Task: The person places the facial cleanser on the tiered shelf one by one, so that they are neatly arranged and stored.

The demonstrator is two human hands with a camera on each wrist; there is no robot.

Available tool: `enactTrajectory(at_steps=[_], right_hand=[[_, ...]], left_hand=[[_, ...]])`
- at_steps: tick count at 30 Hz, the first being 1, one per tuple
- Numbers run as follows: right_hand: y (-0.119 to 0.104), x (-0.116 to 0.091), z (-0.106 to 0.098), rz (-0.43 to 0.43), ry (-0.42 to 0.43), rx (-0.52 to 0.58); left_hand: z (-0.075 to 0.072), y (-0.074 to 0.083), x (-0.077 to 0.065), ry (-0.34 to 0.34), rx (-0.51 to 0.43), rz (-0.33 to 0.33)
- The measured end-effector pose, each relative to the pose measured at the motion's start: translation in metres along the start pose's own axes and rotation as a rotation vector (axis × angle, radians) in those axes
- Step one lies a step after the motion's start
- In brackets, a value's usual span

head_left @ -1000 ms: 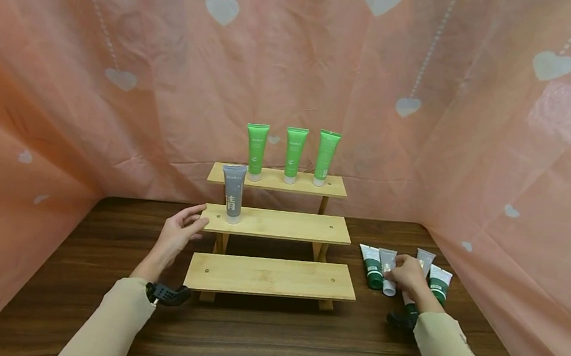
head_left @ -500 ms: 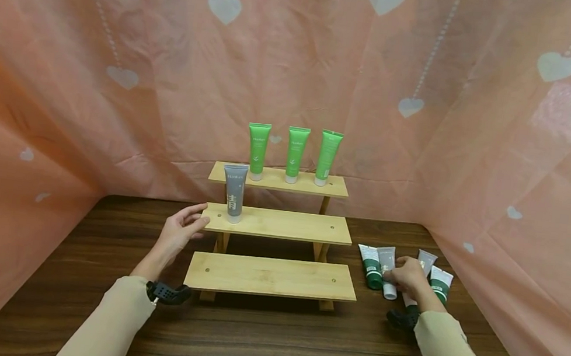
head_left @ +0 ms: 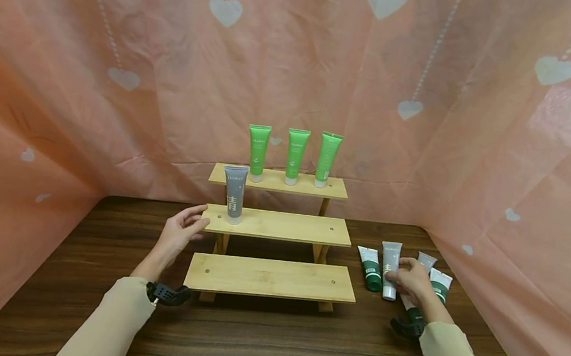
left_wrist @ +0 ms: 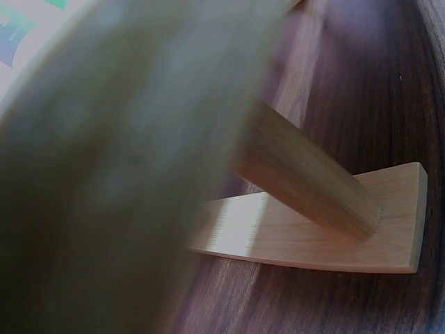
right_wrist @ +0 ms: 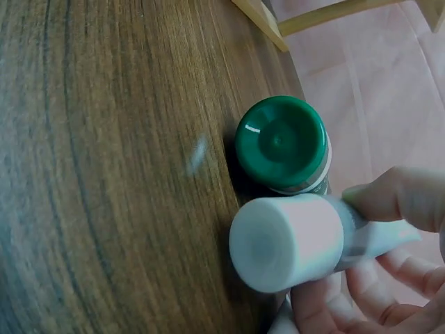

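Observation:
My right hand (head_left: 414, 278) pinches a grey squeeze tube (head_left: 390, 266) with a white cap, among tubes lying at the table's right. In the right wrist view, thumb and fingers hold that tube's (right_wrist: 351, 233) body, its white cap toward the camera. Close beside it is a green-capped tube (head_left: 371, 270). My left hand (head_left: 178, 233) holds the left end of the middle shelf of a three-tier wooden stand (head_left: 285, 226), thumb and fingers around the edge. A blurred shelf board (left_wrist: 139, 160) hides the hand in the left wrist view. One grey tube (head_left: 234, 194) stands upright on this shelf.
Three light green tubes (head_left: 295, 157) stand on the top shelf (head_left: 274, 180). Right of and under my right hand lie another grey tube (head_left: 426, 260) and a white-and-green tube (head_left: 441, 282), with one more partly hidden. A pink curtain (head_left: 328, 77) surrounds the dark wooden table (head_left: 267, 340).
The grey tube in my right hand has turned from a slant to nearly straight and seems slightly raised. My left hand stays at the shelf end.

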State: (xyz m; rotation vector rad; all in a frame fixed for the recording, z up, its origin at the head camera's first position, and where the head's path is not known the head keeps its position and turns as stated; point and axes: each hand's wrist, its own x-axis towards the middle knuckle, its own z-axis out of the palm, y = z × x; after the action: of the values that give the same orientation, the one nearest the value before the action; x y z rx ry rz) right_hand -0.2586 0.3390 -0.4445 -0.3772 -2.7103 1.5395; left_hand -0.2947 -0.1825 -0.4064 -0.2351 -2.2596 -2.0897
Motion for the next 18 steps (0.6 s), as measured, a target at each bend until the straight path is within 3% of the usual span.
enactTrajectory(at_steps=[10, 18], right_hand=[[0.0060, -0.0002, -0.0004, -0.067, 0.008, 0.089], [0.0098, -0.0038, -0.0002, -0.072, 0.022, 0.158]], left_hand=[[0.0007, -0.0018, -0.0003, 0.018, -0.001, -0.002], [0.0011, -0.0009, -0.0005, 0.010, -0.002, 0.006]])
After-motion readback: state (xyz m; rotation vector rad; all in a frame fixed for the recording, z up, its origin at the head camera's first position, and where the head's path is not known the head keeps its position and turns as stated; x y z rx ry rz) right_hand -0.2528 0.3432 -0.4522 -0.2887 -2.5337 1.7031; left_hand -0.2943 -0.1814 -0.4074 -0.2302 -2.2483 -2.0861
